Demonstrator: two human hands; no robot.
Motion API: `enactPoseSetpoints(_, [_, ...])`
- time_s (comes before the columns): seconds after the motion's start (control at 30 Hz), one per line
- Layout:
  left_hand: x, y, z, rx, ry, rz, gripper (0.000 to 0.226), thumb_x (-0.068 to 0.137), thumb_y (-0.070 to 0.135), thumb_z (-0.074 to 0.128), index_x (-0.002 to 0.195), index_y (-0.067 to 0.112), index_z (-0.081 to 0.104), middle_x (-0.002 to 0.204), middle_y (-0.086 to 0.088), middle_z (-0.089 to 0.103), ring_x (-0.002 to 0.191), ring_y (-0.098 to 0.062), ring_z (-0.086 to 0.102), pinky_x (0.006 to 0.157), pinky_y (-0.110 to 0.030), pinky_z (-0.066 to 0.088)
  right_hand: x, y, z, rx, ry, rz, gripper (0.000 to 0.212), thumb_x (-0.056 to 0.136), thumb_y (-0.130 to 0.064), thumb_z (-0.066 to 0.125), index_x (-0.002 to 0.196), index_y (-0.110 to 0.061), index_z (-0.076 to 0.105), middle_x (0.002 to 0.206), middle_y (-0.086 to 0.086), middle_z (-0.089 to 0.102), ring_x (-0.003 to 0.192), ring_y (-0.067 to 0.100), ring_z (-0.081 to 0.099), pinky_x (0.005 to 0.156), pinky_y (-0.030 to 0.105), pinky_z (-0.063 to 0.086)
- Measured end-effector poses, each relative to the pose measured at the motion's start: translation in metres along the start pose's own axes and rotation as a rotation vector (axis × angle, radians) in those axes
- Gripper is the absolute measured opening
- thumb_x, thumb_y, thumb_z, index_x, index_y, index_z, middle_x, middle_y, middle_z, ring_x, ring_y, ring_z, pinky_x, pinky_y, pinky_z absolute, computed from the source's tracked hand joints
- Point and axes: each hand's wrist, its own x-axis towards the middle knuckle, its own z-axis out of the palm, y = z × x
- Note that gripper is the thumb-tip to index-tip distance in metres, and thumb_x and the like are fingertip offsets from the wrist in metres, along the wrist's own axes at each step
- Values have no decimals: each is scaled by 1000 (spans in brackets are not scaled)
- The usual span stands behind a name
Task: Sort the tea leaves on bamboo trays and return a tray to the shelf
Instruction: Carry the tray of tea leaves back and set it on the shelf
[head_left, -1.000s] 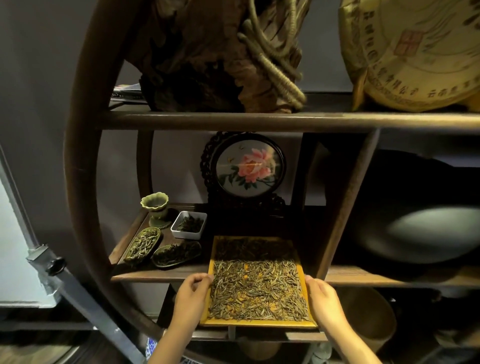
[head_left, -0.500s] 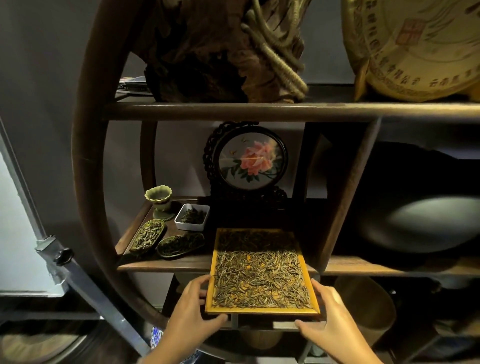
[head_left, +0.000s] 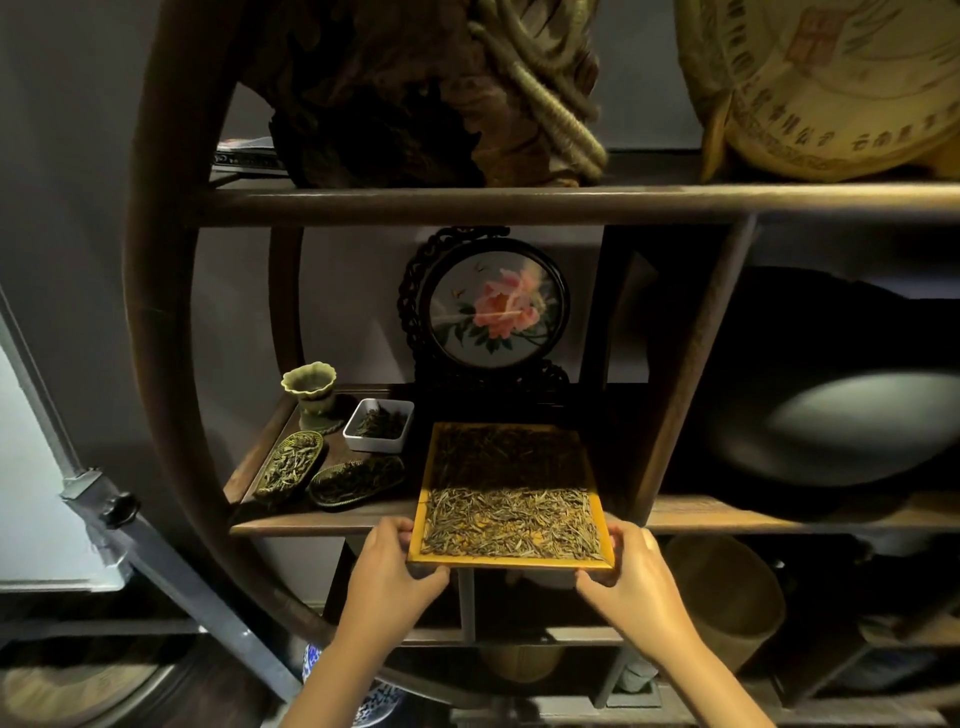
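While two bare hands grip its near corners, a tray of tea sits partly on a dark shelf.

Tray: the square yellow bamboo tray (head_left: 511, 560) rests with its far half on the middle board of the round dark wooden shelf (head_left: 322, 526); its near edge juts past the board's front.
Contents: thin dried tea leaves (head_left: 511, 525) cover the tray floor (the far half lies in shadow).
Left hand: the left hand (head_left: 395, 571) clasps the near left corner, thumb on the rim, fingers under.
Right hand: the right hand (head_left: 631, 574) clasps the near right corner the same way.
Neighbours: left of the tray stand a small white rectangular dish of dark leaves (head_left: 378, 425), two dark oval leaf-shaped dishes (head_left: 291, 462) and a pale green fluted ceramic cup (head_left: 310, 387).
Behind: a round embroidered peony screen in a black carved frame (head_left: 492, 317) stands upright just beyond the tray.
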Motion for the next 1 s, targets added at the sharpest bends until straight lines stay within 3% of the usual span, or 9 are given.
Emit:
enactPoseSetpoints(0.13, [10, 4, 0, 32, 13, 1, 43, 64, 44, 76, 92, 36, 45, 92, 14, 61, 81, -2, 62, 63, -20, 48, 11, -7, 6, -104, 70, 61, 48, 75, -30, 75, 116, -22, 52, 112, -4, 52, 82, 2, 54, 65, 9, 43])
enactPoseSetpoints(0.3, [20, 8, -2, 78, 62, 31, 41, 71, 39, 77, 104, 30, 53, 97, 13, 63, 85, -4, 62, 67, -25, 52, 21, -16, 8, -217, 112, 17, 35, 79, -29, 72, 110, -18, 60, 103, 2, 58, 87, 13, 64, 74, 19, 50])
enactPoseSetpoints(0.43, [26, 11, -2, 72, 72, 22, 39, 73, 37, 77, 103, 27, 54, 95, 11, 63, 85, -7, 62, 71, -32, 55, 27, -22, 8, -251, 101, 17, 35, 82, -28, 70, 112, -15, 58, 104, 3, 55, 90, 16, 62, 78, 27, 54])
enactPoseSetpoints(0.67, [31, 11, -3, 92, 91, 17, 39, 72, 39, 77, 100, 27, 54, 93, 10, 63, 81, -7, 61, 67, -30, 54, 32, -28, 9, -241, 96, 44, 38, 82, -28, 70, 115, -13, 56, 108, 5, 52, 93, 18, 60, 79, 26, 51])
enactPoseSetpoints(1.0, [31, 9, -3, 106, 113, 34, 37, 75, 39, 75, 102, 25, 54, 99, 11, 60, 88, -8, 60, 73, -33, 55, 29, -29, 12, -232, 102, 42, 43, 83, -29, 70, 119, -13, 53, 113, 6, 52, 98, 17, 60, 81, 26, 53])
